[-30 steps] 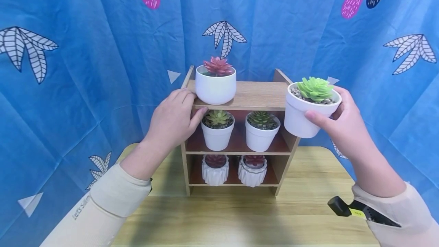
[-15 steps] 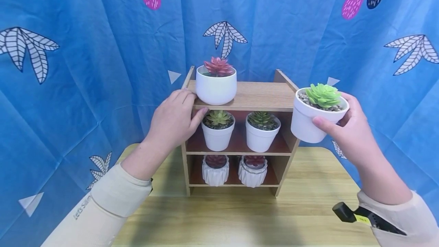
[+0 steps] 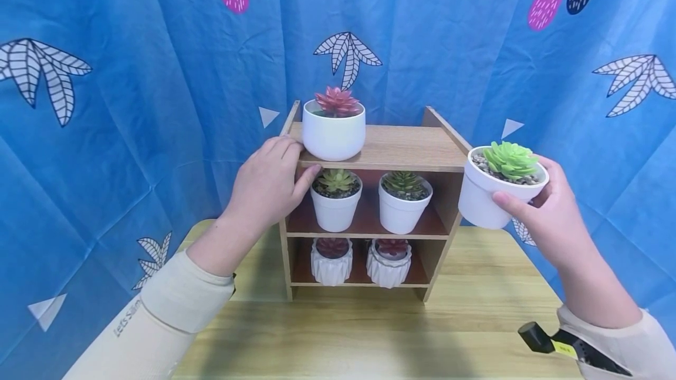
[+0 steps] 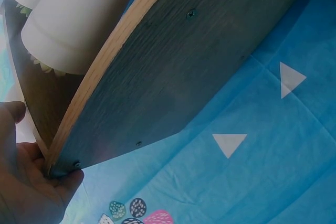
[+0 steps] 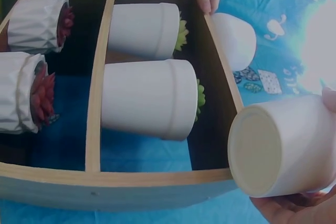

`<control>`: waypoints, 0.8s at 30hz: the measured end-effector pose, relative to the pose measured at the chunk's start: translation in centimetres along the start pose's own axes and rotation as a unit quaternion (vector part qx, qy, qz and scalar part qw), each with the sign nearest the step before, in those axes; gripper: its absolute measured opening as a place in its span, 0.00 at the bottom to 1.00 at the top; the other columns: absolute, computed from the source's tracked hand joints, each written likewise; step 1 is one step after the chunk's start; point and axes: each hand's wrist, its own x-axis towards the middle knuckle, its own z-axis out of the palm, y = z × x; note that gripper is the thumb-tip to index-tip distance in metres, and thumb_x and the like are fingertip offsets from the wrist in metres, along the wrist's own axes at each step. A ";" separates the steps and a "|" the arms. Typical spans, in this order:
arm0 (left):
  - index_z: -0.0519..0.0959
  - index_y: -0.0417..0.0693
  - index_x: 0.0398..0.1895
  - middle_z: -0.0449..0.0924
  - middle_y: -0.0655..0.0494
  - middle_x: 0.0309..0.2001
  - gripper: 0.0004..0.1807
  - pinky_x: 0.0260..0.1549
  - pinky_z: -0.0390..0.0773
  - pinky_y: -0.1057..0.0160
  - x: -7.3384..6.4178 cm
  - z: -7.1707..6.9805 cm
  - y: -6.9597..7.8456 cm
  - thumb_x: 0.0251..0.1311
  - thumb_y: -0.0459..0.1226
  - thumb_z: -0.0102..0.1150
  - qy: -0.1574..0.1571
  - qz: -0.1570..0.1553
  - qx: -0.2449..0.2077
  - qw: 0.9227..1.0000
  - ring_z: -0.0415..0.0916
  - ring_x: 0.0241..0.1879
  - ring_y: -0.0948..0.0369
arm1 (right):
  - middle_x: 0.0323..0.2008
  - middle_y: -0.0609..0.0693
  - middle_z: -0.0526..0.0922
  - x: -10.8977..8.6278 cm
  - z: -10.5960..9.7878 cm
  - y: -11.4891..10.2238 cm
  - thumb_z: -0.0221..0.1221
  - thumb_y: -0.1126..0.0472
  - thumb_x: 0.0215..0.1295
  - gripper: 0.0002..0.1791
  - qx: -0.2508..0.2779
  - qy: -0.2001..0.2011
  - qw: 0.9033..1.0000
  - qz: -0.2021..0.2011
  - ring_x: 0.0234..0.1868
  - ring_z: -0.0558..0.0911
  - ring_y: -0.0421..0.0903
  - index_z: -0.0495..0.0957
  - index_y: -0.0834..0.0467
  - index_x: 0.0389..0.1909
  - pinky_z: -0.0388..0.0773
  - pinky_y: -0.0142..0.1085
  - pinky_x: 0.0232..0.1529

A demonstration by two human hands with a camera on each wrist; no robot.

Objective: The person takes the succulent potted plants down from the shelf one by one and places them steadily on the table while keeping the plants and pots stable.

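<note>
A small wooden shelf [image 3: 406, 157] stands on the table. My left hand [image 3: 266, 183] grips its upper left corner; in the left wrist view the fingers [image 4: 68, 184] wrap round the corner. Beside that hand, a rounded white pot with a red succulent [image 3: 334, 133] sits on the top board. My right hand [image 3: 554, 221] holds a white pot with a bright green succulent [image 3: 488, 198] in the air, off the shelf's right side and tilted slightly. The thumb lies on the pot's front; the other fingers are mostly hidden behind it.
Two white pots with green succulents, a left one [image 3: 336, 210] and a right one [image 3: 401, 213], stand on the middle level. Below them are two ribbed white pots with red succulents [image 3: 331, 265]. A blue patterned curtain [image 3: 211, 75] hangs behind the table [image 3: 338, 339].
My right hand has moved right and a little down with the bright green succulent's pot, away from the shelf's top. My left hand has stayed on the shelf's corner.
</note>
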 end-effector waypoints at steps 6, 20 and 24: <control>0.76 0.39 0.57 0.78 0.45 0.57 0.28 0.59 0.75 0.48 0.0 -0.1 0.1 0.67 0.53 0.59 0.001 0.001 -0.002 1.000 0.72 0.60 0.49 | 0.62 0.47 0.66 -0.4 -0.3 1.0 0.61 0.71 0.64 0.39 0.046 0.001 0.999 -0.003 0.57 0.71 0.43 0.54 0.51 0.71 0.73 0.21 0.48; 0.76 0.38 0.57 0.78 0.45 0.56 0.28 0.59 0.75 0.48 0.0 0.0 0.0 0.67 0.53 0.59 0.001 -0.003 -0.003 1.000 0.72 0.60 0.49 | 0.61 0.47 0.66 -1.3 -1.0 2.8 0.60 0.73 0.63 0.40 0.081 0.008 0.997 -0.006 0.56 0.71 0.43 0.53 0.51 0.72 0.73 0.19 0.47; 0.76 0.39 0.57 0.78 0.45 0.56 0.28 0.58 0.76 0.48 0.0 0.0 0.0 0.67 0.52 0.60 0.006 -0.003 -0.003 1.000 0.72 0.60 0.49 | 0.62 0.46 0.65 -1.6 -1.2 3.3 0.60 0.72 0.64 0.40 0.060 0.011 0.998 0.005 0.57 0.70 0.42 0.53 0.50 0.72 0.73 0.19 0.47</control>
